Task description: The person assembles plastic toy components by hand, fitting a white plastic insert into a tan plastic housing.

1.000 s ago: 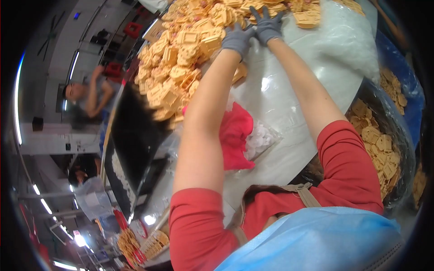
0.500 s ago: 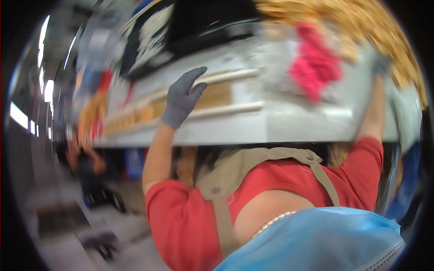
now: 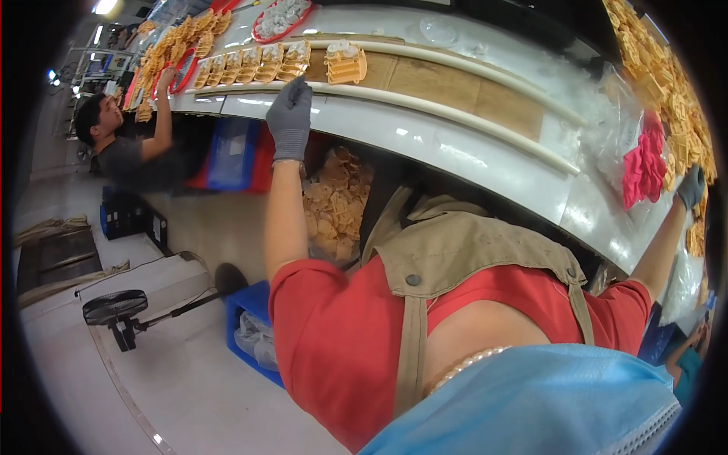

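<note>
My left hand, in a grey glove, is at the near white rail of a brown track on the table. Its fingers are drawn together, and I see nothing in them. Just beyond its fingertips is the end of a row of tan plastic parts with whitish pieces on top. A separate tan part lies on the track to the right of that row. Far to the right, my right hand, also gloved in grey, is at the edge of a heap of tan parts. Its fingers are too indistinct to read.
A bright pink bundle lies by clear plastic bags near the heap. Red trays stand at the far left, where a co-worker reaches over the table. Below are a bag of tan parts, a blue bin and a fan.
The view has swung left and sharpened, bringing the row of tan parts into sight. My left hand has gone from spread thumb and fingers to fingers drawn together. My right hand stays by the heap.
</note>
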{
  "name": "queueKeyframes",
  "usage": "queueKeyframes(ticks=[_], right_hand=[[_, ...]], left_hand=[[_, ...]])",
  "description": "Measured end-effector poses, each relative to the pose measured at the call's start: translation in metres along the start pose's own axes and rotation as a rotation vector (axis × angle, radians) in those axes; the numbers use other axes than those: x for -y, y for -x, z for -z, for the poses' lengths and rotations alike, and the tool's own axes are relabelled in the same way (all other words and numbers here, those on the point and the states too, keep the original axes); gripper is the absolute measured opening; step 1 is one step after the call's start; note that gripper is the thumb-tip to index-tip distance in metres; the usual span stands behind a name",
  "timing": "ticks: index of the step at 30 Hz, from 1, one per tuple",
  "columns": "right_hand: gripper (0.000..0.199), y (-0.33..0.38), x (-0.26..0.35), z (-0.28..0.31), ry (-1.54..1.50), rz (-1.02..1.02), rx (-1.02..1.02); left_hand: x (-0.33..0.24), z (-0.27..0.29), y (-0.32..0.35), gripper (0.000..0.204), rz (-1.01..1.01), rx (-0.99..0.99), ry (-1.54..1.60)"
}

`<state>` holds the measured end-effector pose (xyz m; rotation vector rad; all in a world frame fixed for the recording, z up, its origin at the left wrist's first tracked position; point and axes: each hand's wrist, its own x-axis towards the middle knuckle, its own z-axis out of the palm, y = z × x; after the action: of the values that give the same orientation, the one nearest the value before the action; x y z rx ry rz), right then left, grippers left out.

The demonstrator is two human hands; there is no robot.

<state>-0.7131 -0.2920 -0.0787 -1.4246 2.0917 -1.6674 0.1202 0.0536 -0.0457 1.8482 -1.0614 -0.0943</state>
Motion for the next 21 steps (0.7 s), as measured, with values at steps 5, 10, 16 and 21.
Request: queueKeyframes(ticks=[5, 10, 16, 21], right_hand=[[0.033, 0.181, 0.247, -0.072, -0.556, 0.221, 0.543], [0.034, 0.379, 0.37, -0.162, -0.467, 0.06, 1.487], [0.04, 0.467, 0.417, -0.238, -0.485, -0.387, 1.575], [0.034, 0.487, 0.446, -0.257, -0.428, -0.529, 1.714]], left_hand=[[0.045, 0.004, -0.037, 0.025, -0.002, -0.147, 0.078], [0.083, 0.027, -0.051, 0.025, -0.05, -0.205, 0.099], [0.113, 0.074, -0.127, 0.034, -0.016, -0.263, -0.073], [0.213, 0.123, -0.24, 0.067, -0.088, -0.3, -0.858]])
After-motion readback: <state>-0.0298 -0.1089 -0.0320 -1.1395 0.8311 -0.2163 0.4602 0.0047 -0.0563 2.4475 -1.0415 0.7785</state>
